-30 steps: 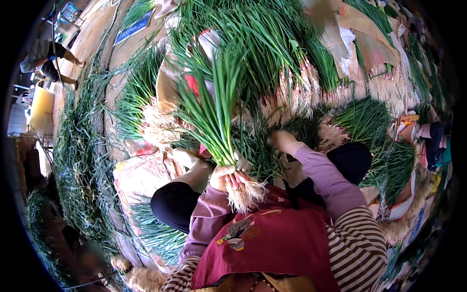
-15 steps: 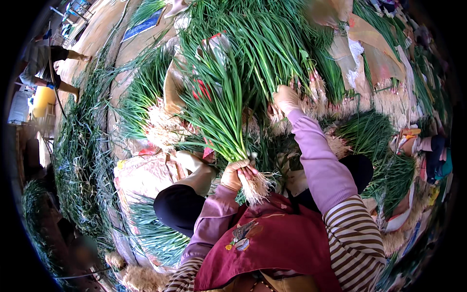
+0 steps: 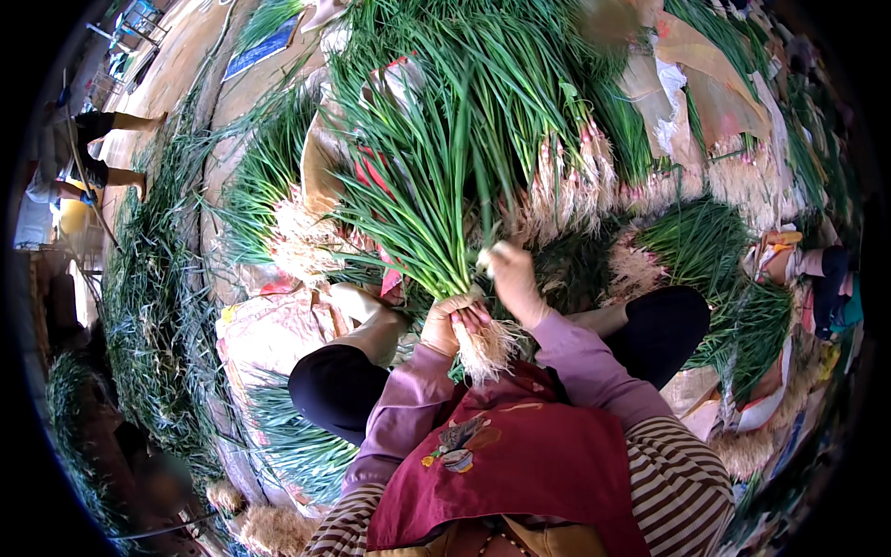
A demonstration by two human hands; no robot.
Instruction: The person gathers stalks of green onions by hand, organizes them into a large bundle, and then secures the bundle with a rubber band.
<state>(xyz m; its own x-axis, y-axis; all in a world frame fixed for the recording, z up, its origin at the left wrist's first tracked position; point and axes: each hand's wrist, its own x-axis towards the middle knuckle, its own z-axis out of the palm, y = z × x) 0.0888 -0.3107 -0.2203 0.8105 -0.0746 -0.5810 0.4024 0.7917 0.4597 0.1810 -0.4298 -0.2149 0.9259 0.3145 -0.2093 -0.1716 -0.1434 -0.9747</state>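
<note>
A thick bunch of green onions stands before me, leaves fanned upward and pale roots hanging below. My left hand is closed around its white lower stems. Just right of the bunch, my right hand is closed on a motion-blurred green onion, its pale end showing at the fingertips. A large pile of green onions lies beyond, with its roots toward me. Another heap of green onions with tangled roots is to the left of the held bunch.
My bent knees flank the work. A pinkish sack and more onions lie at left. Cut green leaves form a long heap further left. At right are another onion heap and a co-worker's arm. Another person stands far left.
My right hand has come back from the far pile toward the held bunch, bringing a green onion. My left hand keeps its grip on the bunch, shifting slightly left.
</note>
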